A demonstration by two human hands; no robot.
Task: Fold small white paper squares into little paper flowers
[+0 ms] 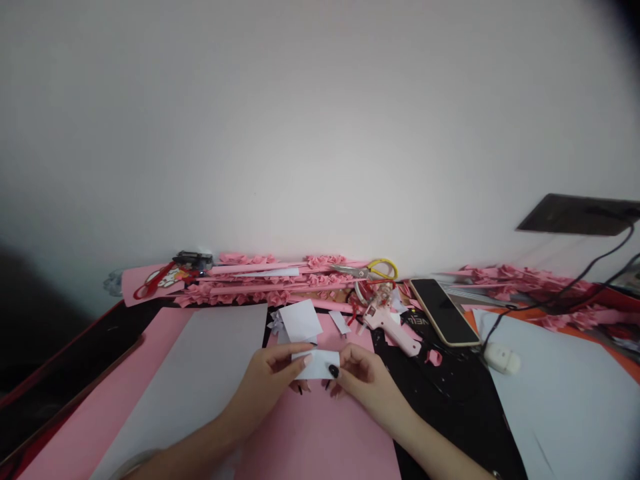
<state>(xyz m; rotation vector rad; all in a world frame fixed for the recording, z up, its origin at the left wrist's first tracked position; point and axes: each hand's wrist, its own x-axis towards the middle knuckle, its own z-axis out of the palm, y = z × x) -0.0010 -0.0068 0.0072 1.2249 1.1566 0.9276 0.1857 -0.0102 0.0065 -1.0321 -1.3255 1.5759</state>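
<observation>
Between my two hands is a small piece of white paper (320, 366), held level above a pink sheet (320, 440). My left hand (273, 373) pinches its left end between thumb and fingers. At the right end, my right hand (365, 377) grips it the same way, a dark-nailed thumb on the front. Just beyond lies a square white sheet (301, 321), with a folded white paper flower (275, 325) partly under its left side. A narrow white scrap (340, 323) rests to the right of that square.
A pink glue gun (393, 327), yellow-handled scissors (373, 270) and a phone (444, 312) lie at the back right. Pink paper flower stems (280, 287) line the wall. A white plug-like device (501, 359) with a black cord sits near large white paper (565, 387).
</observation>
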